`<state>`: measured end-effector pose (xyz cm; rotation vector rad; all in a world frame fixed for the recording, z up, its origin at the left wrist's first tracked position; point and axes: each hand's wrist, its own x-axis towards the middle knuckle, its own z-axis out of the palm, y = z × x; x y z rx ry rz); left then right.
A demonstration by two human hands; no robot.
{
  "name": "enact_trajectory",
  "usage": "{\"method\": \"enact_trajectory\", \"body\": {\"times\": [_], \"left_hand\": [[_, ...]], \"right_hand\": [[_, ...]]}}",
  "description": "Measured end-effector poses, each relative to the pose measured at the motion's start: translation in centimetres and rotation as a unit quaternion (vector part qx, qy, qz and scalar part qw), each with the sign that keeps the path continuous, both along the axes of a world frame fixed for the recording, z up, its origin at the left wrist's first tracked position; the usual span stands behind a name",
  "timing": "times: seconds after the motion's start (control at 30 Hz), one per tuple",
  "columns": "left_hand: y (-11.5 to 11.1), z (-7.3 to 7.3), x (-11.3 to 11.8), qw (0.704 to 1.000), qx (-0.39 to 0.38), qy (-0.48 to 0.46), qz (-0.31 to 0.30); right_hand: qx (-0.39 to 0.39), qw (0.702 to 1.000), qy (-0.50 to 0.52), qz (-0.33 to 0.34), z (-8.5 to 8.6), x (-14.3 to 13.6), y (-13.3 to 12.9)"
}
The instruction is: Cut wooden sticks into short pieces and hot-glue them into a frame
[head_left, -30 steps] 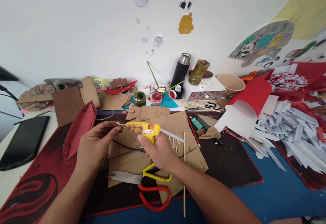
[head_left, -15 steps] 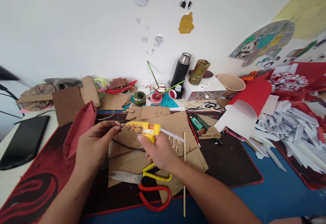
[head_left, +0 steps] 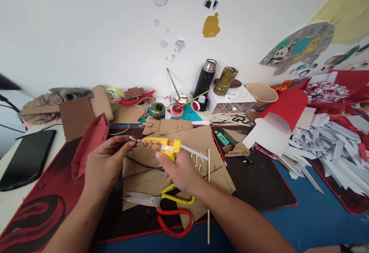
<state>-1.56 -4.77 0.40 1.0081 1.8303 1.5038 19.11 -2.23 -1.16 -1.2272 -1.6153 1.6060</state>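
White wall (head_left: 100, 26) rises behind a crowded blue table (head_left: 259, 233), which is partly covered by a black and red mat (head_left: 256, 191). Two bare hands meet over a sheet of cardboard (head_left: 198, 136). The right hand (head_left: 183, 170) is wrapped around the handle of a yellow glue gun (head_left: 165, 149), its nozzle pointing left and a pale glue stick (head_left: 196, 152) poking out of its back. The left hand (head_left: 103, 164) has thumb and fingers pinched together on a small wooden piece (head_left: 132, 138) at the nozzle's tip; whether the two touch is too small to tell. Nearer the viewer lie scissors (head_left: 152, 201), blades pointing left, with one yellow and one red handle. Right of them is a long thin stick (head_left: 208, 210), and short bits (head_left: 199, 166) are scattered on the cardboard. Beyond stand paint pots (head_left: 158, 111) and a black flask (head_left: 204, 79). White paper strips (head_left: 337, 141) are heaped at far right; a red cardboard tray (head_left: 90, 145) sits beside the left hand.
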Motion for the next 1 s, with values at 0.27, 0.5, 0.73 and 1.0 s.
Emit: {"method": "enact_trajectory", "body": {"times": [0.27,0.5,0.73,1.0], "left_hand": [[0.06,-0.44,-0.13,1.000,0.008,0.006,0.006],[0.00,-0.59,-0.25,1.000,0.014,0.009,0.007],[-0.19,-0.31,-0.25,1.000,0.007,0.010,0.006],[-0.03,-0.51,-0.17,1.000,0.012,-0.009,0.010]], "right_hand": [[0.022,1.000,-0.009,0.004,0.25,0.01,0.07],[0.022,1.000,-0.015,0.014,0.35,0.10,0.11],[0.014,1.000,-0.016,0.010,0.33,0.05,0.04],[0.011,1.000,-0.009,0.012,0.22,0.09,0.04]]}}
